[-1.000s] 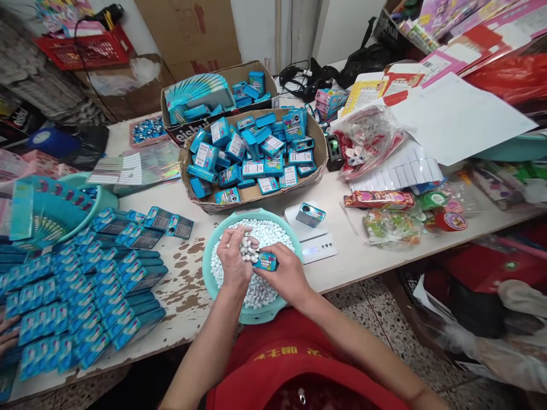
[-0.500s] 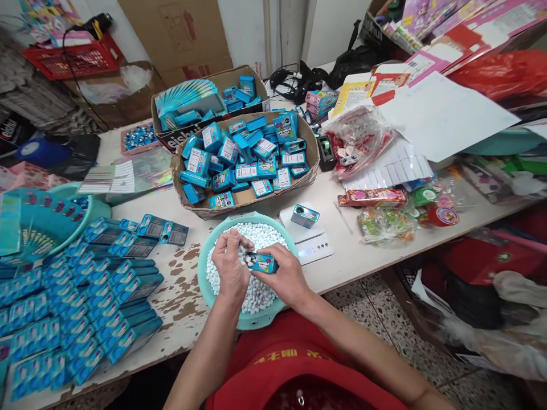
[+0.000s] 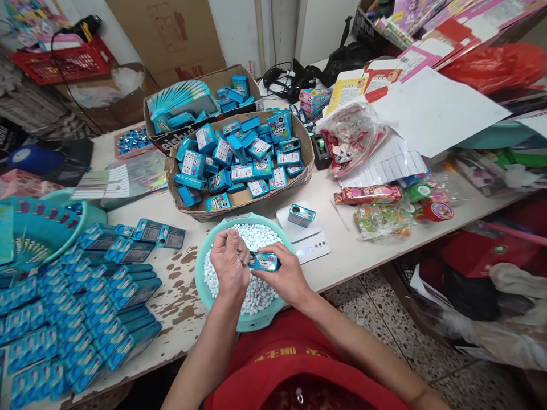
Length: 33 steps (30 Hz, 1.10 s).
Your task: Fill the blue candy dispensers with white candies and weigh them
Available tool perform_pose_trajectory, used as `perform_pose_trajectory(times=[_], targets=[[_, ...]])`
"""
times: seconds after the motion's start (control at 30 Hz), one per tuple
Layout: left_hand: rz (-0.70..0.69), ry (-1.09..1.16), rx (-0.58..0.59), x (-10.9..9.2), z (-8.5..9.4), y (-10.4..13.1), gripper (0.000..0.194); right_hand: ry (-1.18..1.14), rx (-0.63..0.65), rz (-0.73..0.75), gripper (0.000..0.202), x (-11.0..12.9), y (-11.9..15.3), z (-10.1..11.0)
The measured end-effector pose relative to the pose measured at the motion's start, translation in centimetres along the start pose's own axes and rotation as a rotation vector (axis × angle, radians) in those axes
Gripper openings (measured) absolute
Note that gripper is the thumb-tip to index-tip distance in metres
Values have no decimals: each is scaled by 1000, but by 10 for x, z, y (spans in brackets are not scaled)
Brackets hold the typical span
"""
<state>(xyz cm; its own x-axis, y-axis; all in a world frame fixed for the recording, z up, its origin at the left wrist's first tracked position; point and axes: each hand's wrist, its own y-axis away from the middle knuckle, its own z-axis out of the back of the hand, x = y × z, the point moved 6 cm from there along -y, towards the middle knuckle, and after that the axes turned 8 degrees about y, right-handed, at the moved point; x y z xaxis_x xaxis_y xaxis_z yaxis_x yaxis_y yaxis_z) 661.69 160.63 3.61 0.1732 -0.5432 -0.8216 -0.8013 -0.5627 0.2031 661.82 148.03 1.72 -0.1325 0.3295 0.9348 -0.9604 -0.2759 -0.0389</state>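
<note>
My right hand point(image 3: 287, 274) grips a small blue candy tin point(image 3: 264, 261) lettered "CARAMELO MACIZO", held on its side above a turquoise basin point(image 3: 204, 283). White candies point(image 3: 256, 296) fill the basin below both hands. At the tin's left end, my left hand point(image 3: 231, 263) is closed with its fingers curled; what lies inside them is hidden. Just beyond the basin, another blue tin point(image 3: 301, 215) sits on a white scale point(image 3: 308, 241).
A cardboard box point(image 3: 188, 212) of jumbled blue tins stands behind the basin, with a second carton point(image 3: 150, 117) behind it. Blue packs point(image 3: 85, 319) in rows cover the table's left. Bagged sweets point(image 3: 382, 221) and a long red packet point(image 3: 368, 194) lie right.
White candies showing at the tin's open end are no longer visible there. Both hands stay close together over the basin. The whole view has shifted slightly.
</note>
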Motion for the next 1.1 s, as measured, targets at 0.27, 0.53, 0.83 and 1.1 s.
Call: perform_pose_trajectory(times=[0.27,0.53,0.83,1.1], targets=[[-67,-63,-48,10,12,-9,30,-57,-6,-19,31,-16,-2,-16],[7,23,-25,0,7,-13,33,-95,18,-47,36,-16,-5,-13],[709,52,-177,53,65,-36,16,-248,27,-149,36,-42,40,56],[681,-726,317,65,58,-33,29,-24,-421,-449,38,-118,73,150]])
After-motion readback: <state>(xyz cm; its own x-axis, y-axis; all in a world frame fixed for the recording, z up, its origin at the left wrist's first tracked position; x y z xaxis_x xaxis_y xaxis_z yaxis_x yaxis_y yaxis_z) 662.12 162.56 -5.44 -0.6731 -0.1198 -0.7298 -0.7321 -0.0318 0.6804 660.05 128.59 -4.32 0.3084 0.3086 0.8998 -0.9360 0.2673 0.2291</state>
